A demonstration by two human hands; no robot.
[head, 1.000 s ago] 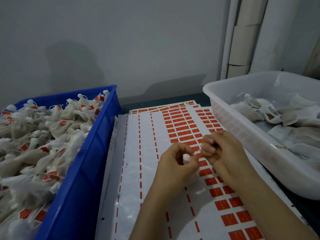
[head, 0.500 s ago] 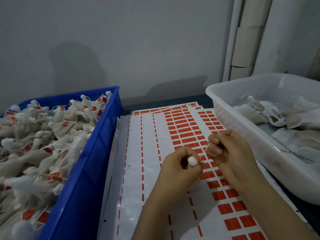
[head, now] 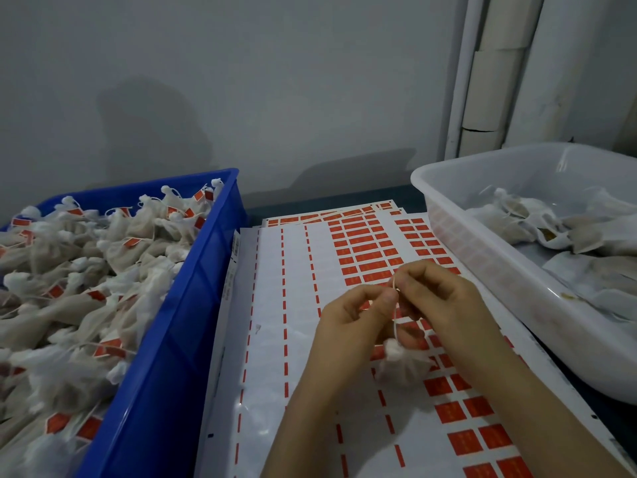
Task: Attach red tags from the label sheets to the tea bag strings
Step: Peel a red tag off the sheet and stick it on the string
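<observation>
Crate of blue plastic (head: 179,339) on the left, heaped with tagged bags; translucent white plastic tub (head: 482,257) on the right, more bags inside; white label sheets with red tags (head: 293,305) flat between them; left hand (head: 348,326) and right hand (head: 444,301) meet above the sheets, both pinching the thin white string (head: 395,327); small white mesh tea bag (head: 401,365) dangles beneath, over the near sheet.

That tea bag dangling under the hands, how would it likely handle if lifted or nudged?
Probably very light: the tea bag hangs from a thin string pinched by the left hand and right hand. Likely floppy, since its gathered cloth sags into a soft pouch. A nudge would probably swing it, not roll it.
</observation>
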